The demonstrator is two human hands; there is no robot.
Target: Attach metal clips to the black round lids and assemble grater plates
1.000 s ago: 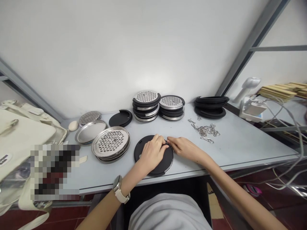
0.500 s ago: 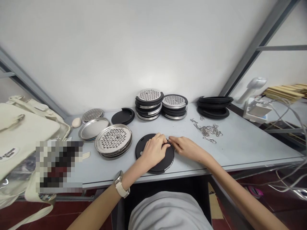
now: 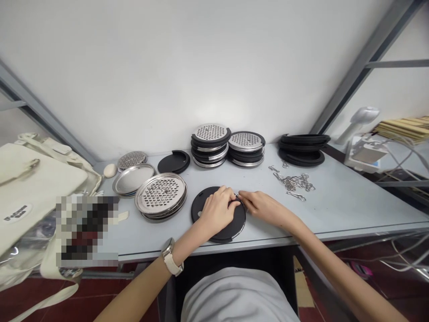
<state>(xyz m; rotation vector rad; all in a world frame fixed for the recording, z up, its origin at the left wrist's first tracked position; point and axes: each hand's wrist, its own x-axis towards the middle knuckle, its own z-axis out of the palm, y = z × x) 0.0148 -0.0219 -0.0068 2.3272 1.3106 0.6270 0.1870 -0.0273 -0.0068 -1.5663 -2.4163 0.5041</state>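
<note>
A black round disc (image 3: 231, 228), with a strip of metal edge showing at its lower right, lies flat near the table's front edge. Across its upper part rests my left hand (image 3: 219, 209), thumb and fingers closed at the disc's right rim. My right hand (image 3: 261, 206) meets it there from the right, its fingertips pinched together. Between both sets of fingertips a small shiny metal clip (image 3: 237, 196) shows, mostly hidden. Similar wire clips (image 3: 295, 182) lie in a loose pile to the right.
Perforated metal discs (image 3: 161, 194) are stacked on the left, near a plain metal disc (image 3: 134, 178) and a black cover (image 3: 173, 162). Two mixed stacks (image 3: 211, 133) stand by the wall. Black rings (image 3: 301, 156) sit at the back right. A cream bag (image 3: 36, 179) covers the left end.
The view has shifted slightly, so everything appears a little further right. Both hands stay at the disc's rim, with barely any finger movement.
</note>
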